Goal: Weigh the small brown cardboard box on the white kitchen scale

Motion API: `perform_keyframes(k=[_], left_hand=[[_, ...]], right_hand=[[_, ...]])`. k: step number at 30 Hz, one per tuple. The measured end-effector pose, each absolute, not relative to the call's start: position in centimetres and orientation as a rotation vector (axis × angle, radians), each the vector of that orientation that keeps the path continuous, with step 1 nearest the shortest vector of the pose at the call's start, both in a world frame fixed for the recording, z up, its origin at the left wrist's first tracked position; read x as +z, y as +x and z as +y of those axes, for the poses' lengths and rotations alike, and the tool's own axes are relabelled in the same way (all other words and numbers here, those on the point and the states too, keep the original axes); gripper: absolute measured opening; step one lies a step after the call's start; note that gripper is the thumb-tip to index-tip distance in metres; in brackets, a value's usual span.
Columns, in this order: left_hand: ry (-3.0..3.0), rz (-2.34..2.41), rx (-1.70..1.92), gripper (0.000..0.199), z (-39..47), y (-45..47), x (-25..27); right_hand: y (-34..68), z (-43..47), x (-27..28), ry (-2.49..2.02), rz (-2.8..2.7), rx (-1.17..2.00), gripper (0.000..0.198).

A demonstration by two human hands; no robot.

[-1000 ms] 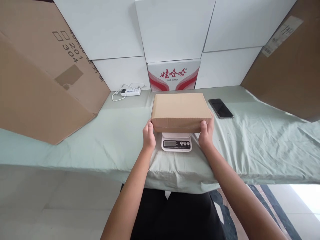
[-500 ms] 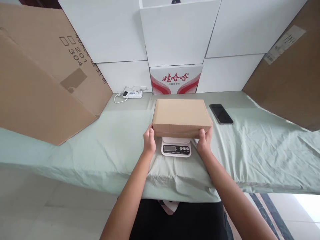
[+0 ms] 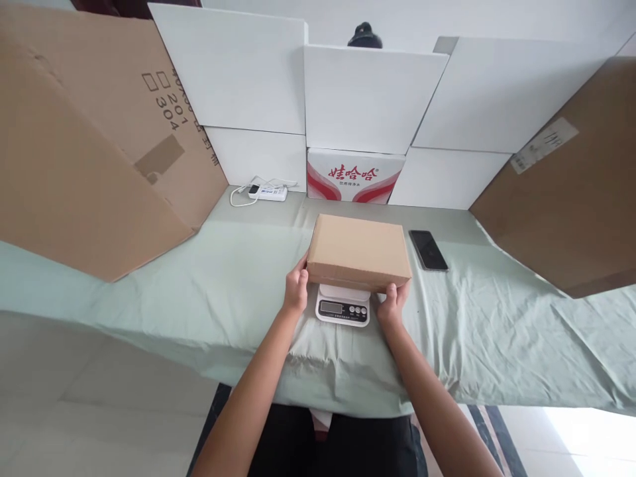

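Between my two hands is a closed brown cardboard box [image 3: 360, 248], over a white kitchen scale [image 3: 342, 309]. My left hand [image 3: 297, 286] grips the box's left front corner, thumb on the near side. At the right front corner, my right hand [image 3: 394, 303] holds it with the thumb in front and the fingers partly hidden behind and under it. The scale's small display and its buttons stick out toward me; the box covers most of its platform. Whether the box rests on the platform or hovers just above it, I cannot tell.
A phone [image 3: 428, 250] lies right of the box. At the back left is a white power strip [image 3: 268, 193] with a cable. White panels [image 3: 375, 99] and a red-and-white carton [image 3: 355, 175] line the back. Large cardboard sheets stand left [image 3: 99, 146] and right [image 3: 561, 192].
The camera view has shifted, showing more above the white panels. Both hands still hold the box over the scale; it appears slightly more tilted in view.
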State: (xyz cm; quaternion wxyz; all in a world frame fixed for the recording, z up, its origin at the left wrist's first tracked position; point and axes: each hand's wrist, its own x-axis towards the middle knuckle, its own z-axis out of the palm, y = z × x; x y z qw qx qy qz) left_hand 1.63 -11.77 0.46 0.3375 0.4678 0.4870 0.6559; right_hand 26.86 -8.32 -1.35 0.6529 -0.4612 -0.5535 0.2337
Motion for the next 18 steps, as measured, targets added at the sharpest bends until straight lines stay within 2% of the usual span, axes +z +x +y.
perform_keyframes(k=[5, 12, 18], left_hand=[[1.216, 1.248, 1.671, 0.084, -11.68, 1.48, -0.01], [1.207, 1.28, 1.652, 0.089, -11.42, 1.37, -0.11], [1.233, 1.268, 1.673, 0.081, -11.41, 1.42, -0.04]], right_hand=[[26.44, -8.63, -1.01, -1.074, -1.271, 0.52, 0.084], [26.05, -8.5, -0.75, -1.098, -1.243, 0.486, 0.09], [26.21, -8.47, -0.77, -1.09, -1.264, 0.449, 0.084]])
